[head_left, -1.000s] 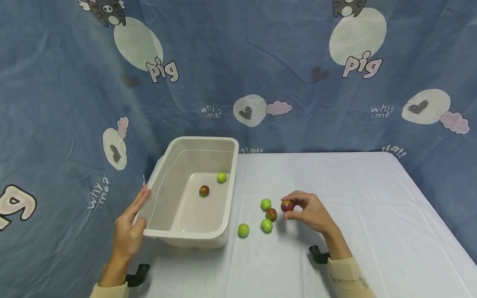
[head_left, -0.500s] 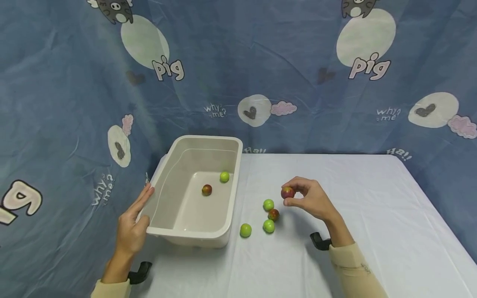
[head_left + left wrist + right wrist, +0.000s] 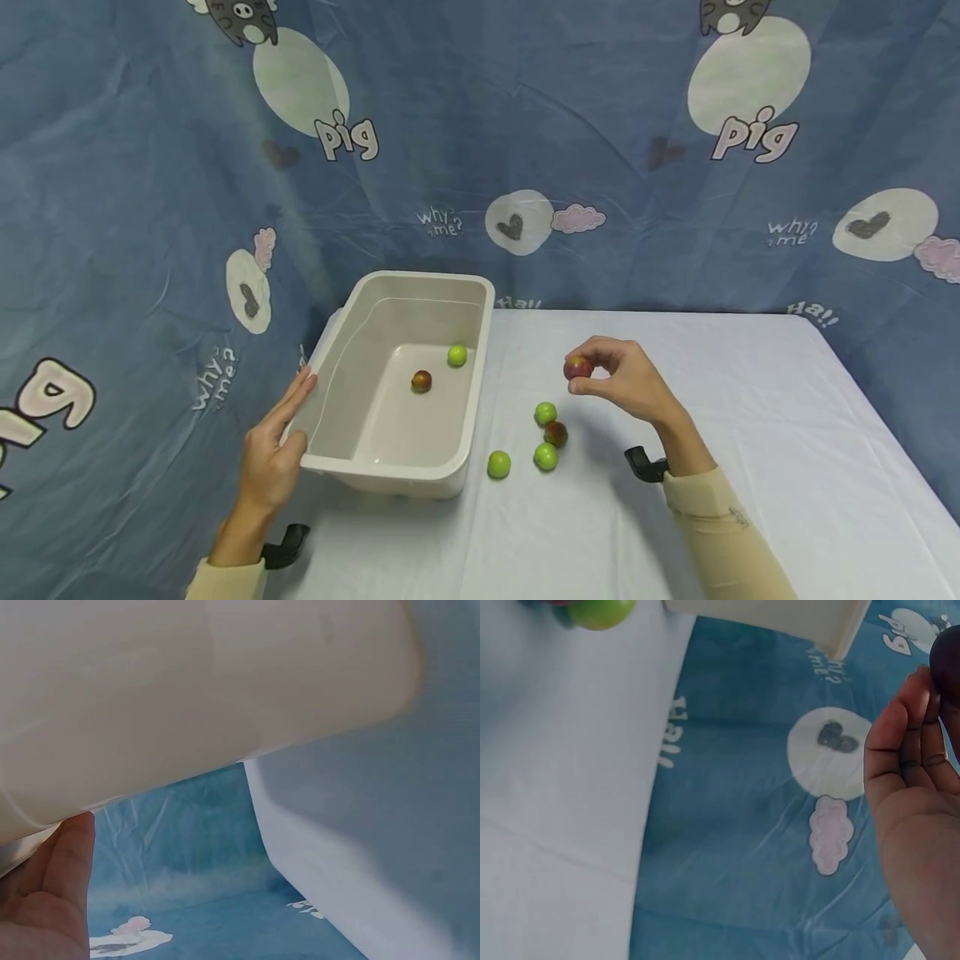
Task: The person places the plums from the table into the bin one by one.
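Note:
My right hand (image 3: 626,383) pinches a small round dark-red fruit (image 3: 577,367), plum-like, between thumb and fingertips above the table. The same fruit (image 3: 949,664) is cut off at the right wrist view's edge. With straight fingers, my left hand (image 3: 266,462) touches the left rim of a beige plastic bin (image 3: 375,469). Inside that bin lie a brownish-red fruit (image 3: 422,382) and a green fruit (image 3: 457,356). To its right, a green fruit (image 3: 545,413), a reddish fruit (image 3: 556,433) and another green one form a group. One more green fruit (image 3: 498,464) sits nearer the bin.
White cloth covers the table (image 3: 720,400), which extends to the right of the bin. A blue printed curtain (image 3: 600,150) hangs behind and at the sides. Black wrist mounts (image 3: 645,465) stick out from both wrists.
My right hand has lifted the dark-red fruit up and away from the group on the table. The left hand stays on the bin's rim. The head view has shifted slightly.

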`<state>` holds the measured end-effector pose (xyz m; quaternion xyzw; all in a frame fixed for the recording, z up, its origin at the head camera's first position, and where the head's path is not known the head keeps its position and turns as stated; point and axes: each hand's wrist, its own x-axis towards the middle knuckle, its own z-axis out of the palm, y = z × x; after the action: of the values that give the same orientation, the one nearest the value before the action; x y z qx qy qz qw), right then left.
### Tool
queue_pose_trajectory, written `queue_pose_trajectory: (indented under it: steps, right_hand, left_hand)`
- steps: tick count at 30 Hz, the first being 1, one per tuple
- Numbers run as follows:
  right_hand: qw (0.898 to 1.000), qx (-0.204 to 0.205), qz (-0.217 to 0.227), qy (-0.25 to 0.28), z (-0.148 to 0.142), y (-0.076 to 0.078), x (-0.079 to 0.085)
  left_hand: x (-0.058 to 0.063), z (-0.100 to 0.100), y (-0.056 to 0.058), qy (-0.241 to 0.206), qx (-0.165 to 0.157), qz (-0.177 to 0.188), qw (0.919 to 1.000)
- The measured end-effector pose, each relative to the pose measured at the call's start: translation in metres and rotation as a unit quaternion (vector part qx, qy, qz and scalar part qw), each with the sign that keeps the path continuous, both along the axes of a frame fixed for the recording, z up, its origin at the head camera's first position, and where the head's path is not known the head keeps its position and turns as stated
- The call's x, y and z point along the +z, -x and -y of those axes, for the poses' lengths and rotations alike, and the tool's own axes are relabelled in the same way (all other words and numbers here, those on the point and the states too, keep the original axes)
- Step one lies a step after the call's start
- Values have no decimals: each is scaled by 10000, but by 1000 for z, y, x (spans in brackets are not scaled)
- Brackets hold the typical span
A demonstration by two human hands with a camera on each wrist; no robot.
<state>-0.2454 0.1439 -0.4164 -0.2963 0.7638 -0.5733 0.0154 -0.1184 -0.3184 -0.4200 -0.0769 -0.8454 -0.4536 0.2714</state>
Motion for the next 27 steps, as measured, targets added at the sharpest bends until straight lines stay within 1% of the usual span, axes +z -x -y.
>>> queue_pose_trajectory:
  steps: [7, 14, 16, 21, 23, 27]
  right_hand:
    - [9997, 42, -205, -139, 9, 10, 14]
    - [9984, -107, -368, -408, 23, 15, 28]
    - [9981, -131, -385, -457, 28, 14, 36]
    - [9971, -80, -520, -544, 42, 7, 63]
    - [9969, -31, -575, -544, 46, 8, 66]
    - [9967, 78, -656, -467, 52, 20, 59]
  left_hand:
    - [-1, 1, 0, -69, -81, -88, 9999]
    - [-1, 2, 1, -55, -98, -110, 9999]
    - [-1, 3, 1, -55, -91, -102, 9999]
    - [-2, 3, 1, -43, -45, -97, 9999]
    - [-2, 3, 1, -17, -13, -106, 9999]
    - [-3, 3, 2, 19, 18, -114, 9999]
